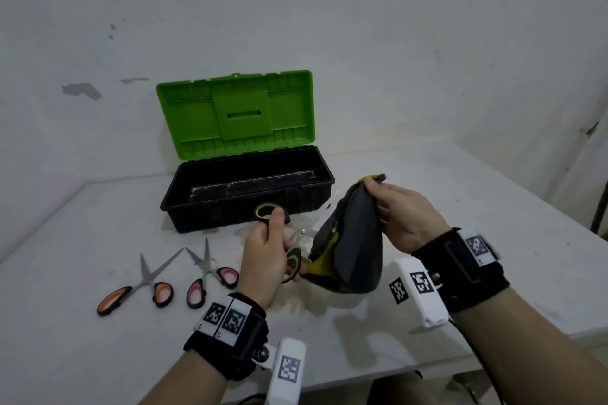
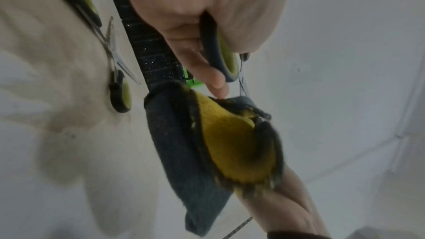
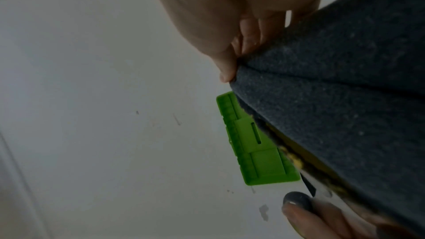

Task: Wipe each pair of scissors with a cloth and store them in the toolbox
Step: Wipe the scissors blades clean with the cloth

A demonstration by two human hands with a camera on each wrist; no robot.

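My left hand [image 1: 278, 237] grips a pair of black-and-green-handled scissors [image 1: 291, 265] by the handles, just in front of the toolbox. Its blurred blades point right towards a grey and yellow cloth [image 1: 352, 240]. My right hand [image 1: 375, 186] pinches that cloth by its top edge, so it hangs down beside the blades. In the left wrist view my fingers curl round one handle loop of the scissors [image 2: 224, 61], above the cloth [image 2: 225, 143]. In the right wrist view my fingertips [image 3: 227, 74] pinch the cloth [image 3: 333, 97]. The toolbox [image 1: 184, 200] stands open with its green lid [image 1: 235, 112] upright.
Orange-handled scissors [image 1: 141, 286] and pink-handled scissors [image 1: 210, 273] lie on the white table [image 1: 477, 207], left of my left hand. The wall rises straight behind the toolbox. The table's near edge runs under my forearms.
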